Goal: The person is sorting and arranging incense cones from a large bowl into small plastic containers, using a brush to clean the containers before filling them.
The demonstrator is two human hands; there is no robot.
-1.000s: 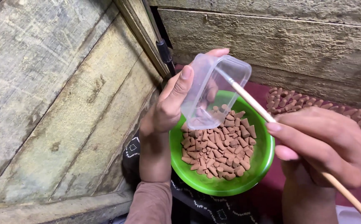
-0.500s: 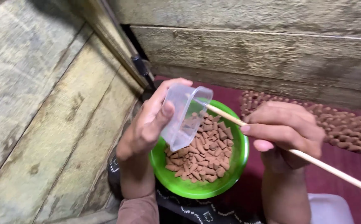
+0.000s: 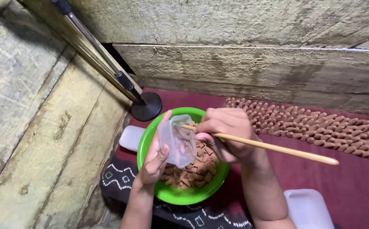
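clear plastic container (image 3: 177,140) | centre of frame, tilted over green bowl (image 3: 180,196) | rectangular, see-through, small | white rectangular lids (image 3: 131,138) left of bowl, (image 3: 307,209) lower right | no labels, signs, screens

At the centre of the frame a bowl (image 3: 150,140) sits on a cloth (image 3: 354,178), with small cone pieces (image 3: 193,174) heaped inside it. Above the bowl the left hand (image 3: 154,163) holds a small tub (image 3: 176,141), and a stick (image 3: 269,147) runs from the tub's mouth through the right hand (image 3: 229,133) toward the right edge. Rows of cones (image 3: 311,125) lie at right, by the wall planks (image 3: 252,68). A stand's foot (image 3: 146,107) rests upper left of the bowl; a lid (image 3: 307,210) lies lower right.
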